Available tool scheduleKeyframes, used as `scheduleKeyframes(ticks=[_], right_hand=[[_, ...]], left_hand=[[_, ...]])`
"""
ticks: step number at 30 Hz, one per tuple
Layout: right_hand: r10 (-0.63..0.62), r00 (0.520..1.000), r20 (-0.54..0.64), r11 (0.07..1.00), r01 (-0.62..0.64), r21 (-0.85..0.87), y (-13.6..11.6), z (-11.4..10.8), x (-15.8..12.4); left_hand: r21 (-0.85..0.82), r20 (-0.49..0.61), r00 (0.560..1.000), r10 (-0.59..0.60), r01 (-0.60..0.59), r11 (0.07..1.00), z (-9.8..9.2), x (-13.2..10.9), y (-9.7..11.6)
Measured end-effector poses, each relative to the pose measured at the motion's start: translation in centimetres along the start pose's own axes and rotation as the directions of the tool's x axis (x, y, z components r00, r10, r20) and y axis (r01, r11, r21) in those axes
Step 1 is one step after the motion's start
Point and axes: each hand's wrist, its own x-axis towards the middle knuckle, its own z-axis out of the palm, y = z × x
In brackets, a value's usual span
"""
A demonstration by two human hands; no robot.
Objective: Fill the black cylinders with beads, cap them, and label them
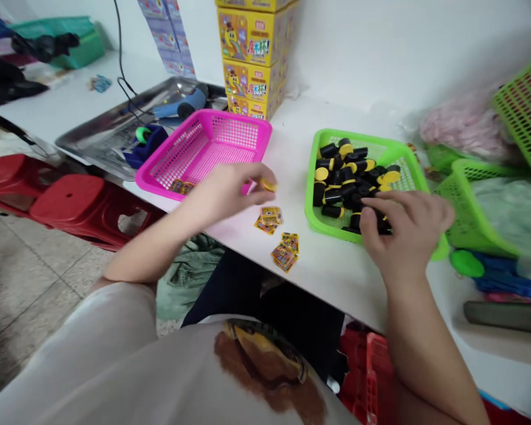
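My left hand (230,192) is closed in a pinch on a small yellow piece (268,185), partly covered by the fingers. Below it on the white table lie two small groups of printed yellow-orange packets (271,216). Over the near right side of a green basket (310,195), my right hand (409,230) is bent downward with thumb and forefinger apart. Its fingertips are at the black cylinders with yellow ends (336,177) heaped in that basket; some are hidden under the hand. I see none clearly held there.
A pink basket (243,125) holds a few packets in its near left corner. Behind it stand stacked yellow boxes (248,41) and a metal tray (88,133) with a blue heat gun (181,106). Another green basket (473,218) is at right; red stools (77,200) stand left.
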Motion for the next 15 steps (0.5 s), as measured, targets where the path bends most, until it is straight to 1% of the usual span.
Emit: scheduleKeyframes(ticks=[1, 2, 3, 4, 5, 6, 7, 8, 9, 10, 12, 13, 14, 15], right_hand=[[0.134, 0.988, 0.072, 0.990, -0.130, -0.056, 0.3, -0.1, 0.5], [0.270, 0.953, 0.138, 0.961, -0.256, -0.107, 0.8, -0.1, 1.0], [0.395, 0.891, 0.221, 0.917, -0.368, -0.154, 1.3, 0.0, 1.5], [0.498, 0.809, 0.312, 0.867, -0.458, -0.197, 1.9, 0.2, 2.0], [0.571, 0.716, 0.401, 0.820, -0.520, -0.238, 2.4, 0.4, 2.4], [0.619, 0.630, 0.470, 0.780, -0.561, -0.275, 2.9, 0.7, 2.8], [0.643, 0.562, 0.520, 0.754, -0.584, -0.301, 3.3, 1.1, 3.1], [0.642, 0.516, 0.567, 0.751, -0.574, -0.328, 3.7, 1.5, 3.3], [0.625, 0.487, 0.610, 0.765, -0.538, -0.353, 3.9, 1.9, 3.4], [0.606, 0.465, 0.645, 0.783, -0.492, -0.381, 4.1, 2.3, 3.4], [0.576, 0.413, 0.706, 0.812, -0.393, -0.432, 4.3, 3.0, 3.3], [0.567, 0.397, 0.722, 0.821, -0.351, -0.451, 4.5, 3.2, 3.2], [0.564, 0.395, 0.725, 0.824, -0.323, -0.465, 4.6, 3.4, 3.0], [0.565, 0.405, 0.719, 0.824, -0.311, -0.473, 4.8, 3.6, 2.8]], left_hand=[[0.086, 0.031, 0.994, -0.102, 0.099, 0.991, -1.6, 0.5, -1.8], [0.171, 0.032, 0.981, -0.190, 0.182, 0.968, -2.9, 1.0, -3.9], [0.217, 0.007, 0.966, -0.259, 0.251, 0.943, -3.9, 1.6, -6.2], [0.222, 0.001, 0.959, -0.284, 0.277, 0.935, -4.5, 2.2, -8.5], [0.194, -0.008, 0.963, -0.271, 0.268, 0.944, -4.8, 2.7, -10.8], [0.155, 0.001, 0.969, -0.245, 0.242, 0.958, -4.7, 3.3, -13.0], [0.144, 0.023, 0.971, -0.236, 0.231, 0.962, -4.5, 3.9, -15.0], [0.135, 0.042, 0.974, -0.224, 0.217, 0.967, -4.1, 4.4, -16.6], [0.126, 0.065, 0.974, -0.215, 0.206, 0.970, -3.6, 4.9, -17.9], [0.120, 0.088, 0.973, -0.213, 0.202, 0.972, -3.1, 5.3, -18.9], [0.104, 0.133, 0.968, -0.211, 0.198, 0.975, -2.3, 5.7, -20.0], [0.095, 0.154, 0.965, -0.210, 0.198, 0.976, -2.0, 5.7, -20.2], [0.086, 0.172, 0.963, -0.208, 0.196, 0.977, -1.8, 5.7, -20.2], [0.077, 0.186, 0.961, -0.203, 0.191, 0.978, -1.7, 5.6, -20.0]])
